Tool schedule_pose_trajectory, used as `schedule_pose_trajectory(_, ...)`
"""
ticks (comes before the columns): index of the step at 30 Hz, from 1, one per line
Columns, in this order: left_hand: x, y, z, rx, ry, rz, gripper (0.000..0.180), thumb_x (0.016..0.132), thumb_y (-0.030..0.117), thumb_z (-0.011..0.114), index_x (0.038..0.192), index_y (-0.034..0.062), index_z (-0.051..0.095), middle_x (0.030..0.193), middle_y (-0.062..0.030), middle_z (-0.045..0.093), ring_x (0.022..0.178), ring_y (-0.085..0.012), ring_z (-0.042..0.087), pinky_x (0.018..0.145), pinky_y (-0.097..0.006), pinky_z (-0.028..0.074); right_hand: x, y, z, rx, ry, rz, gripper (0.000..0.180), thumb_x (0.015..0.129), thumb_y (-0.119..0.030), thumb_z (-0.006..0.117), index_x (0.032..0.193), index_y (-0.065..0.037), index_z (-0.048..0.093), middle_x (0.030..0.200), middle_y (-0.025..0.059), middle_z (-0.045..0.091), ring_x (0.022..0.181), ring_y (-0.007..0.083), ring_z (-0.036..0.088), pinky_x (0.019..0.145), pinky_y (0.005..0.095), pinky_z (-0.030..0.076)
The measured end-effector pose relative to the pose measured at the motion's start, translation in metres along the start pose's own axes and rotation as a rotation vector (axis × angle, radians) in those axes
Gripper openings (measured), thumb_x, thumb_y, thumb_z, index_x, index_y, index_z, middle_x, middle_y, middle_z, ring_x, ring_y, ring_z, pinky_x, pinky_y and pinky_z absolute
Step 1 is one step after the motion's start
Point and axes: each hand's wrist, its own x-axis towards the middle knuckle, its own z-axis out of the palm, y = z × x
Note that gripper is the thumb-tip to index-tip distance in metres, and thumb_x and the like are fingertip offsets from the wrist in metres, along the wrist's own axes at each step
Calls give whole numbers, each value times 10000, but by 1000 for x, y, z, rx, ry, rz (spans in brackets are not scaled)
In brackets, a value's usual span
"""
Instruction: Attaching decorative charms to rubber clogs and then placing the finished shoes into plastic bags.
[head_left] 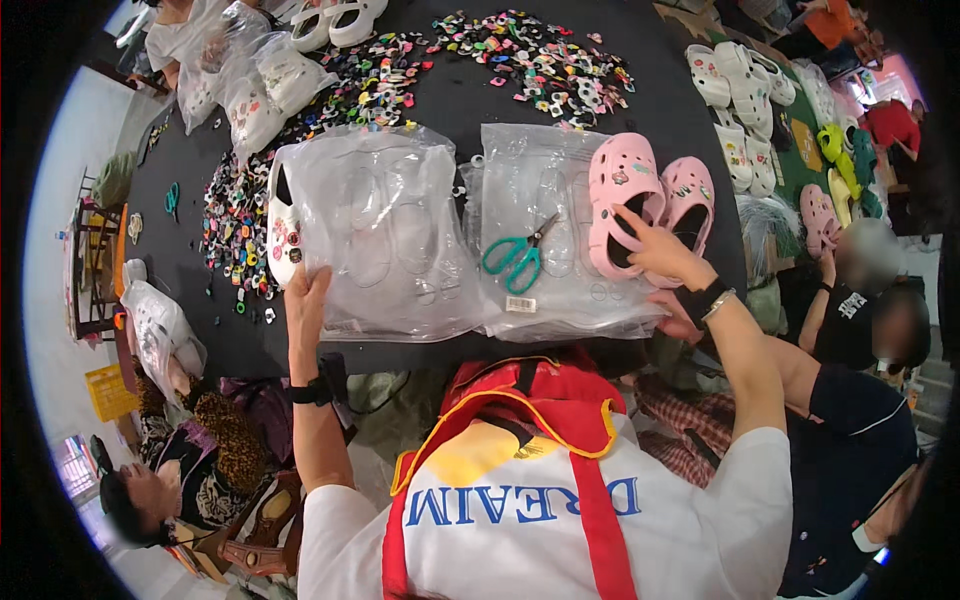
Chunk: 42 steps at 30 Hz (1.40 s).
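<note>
Could send the scissors (535, 243), or the pink clogs (621, 180) near the tabletop's (235, 345) right edge, sliding toward the near edge through a tug on the slick bags (575, 308) beneath. Grasps the white clog (284, 236), nearer the left edge, with a mostly closed left hand (306, 291); touches one pink clog with a half-open right hand (657, 250), forefinger extended, but can't tell whether gripping.
</note>
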Motion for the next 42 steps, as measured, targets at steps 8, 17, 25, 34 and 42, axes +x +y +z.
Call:
schedule_pose_trajectory(8,28,65,86,-1315,-440,42,306,885,197,454,1118,7,516,1072,-109,574,991,-233,553,891,-387,436,18,11,-42,831,209,-4,486,770,-142,643,1205,-14,468,929,4,569,748,62,524,647,202,428)
schedule_pose_trajectory(17,37,62,265,-631,-284,-190,180,808,136,543,959,40,562,794,-32,588,628,-90,504,530,-239,400,31,16,-58,1287,93,-223,396,830,-204,589,1152,11,505,1005,57,591,863,107,557,735,227,442)
schedule_pose_trajectory(25,15,48,296,-447,-429,-209,362,800,215,533,1100,24,462,1061,-213,510,978,-355,501,783,-438,394,19,36,-74,748,324,-79,374,854,-237,557,1112,31,526,998,80,593,862,121,558,753,237,434)
schedule_pose_trajectory(34,-75,1,319,644,-558,879,483,754,382,586,1133,97,489,1073,-123,452,1003,-290,431,815,-423,326,24,10,-140,1151,540,-150,305,914,-253,457,961,15,594,809,70,622,660,126,574,603,265,469)
schedule_pose_trajectory(42,-96,27,433,576,-383,1032,306,654,232,602,951,166,567,1005,-157,473,885,-291,438,742,-423,321,2,36,-172,1228,837,-195,362,893,-318,489,975,18,595,886,66,618,779,124,578,698,249,460)
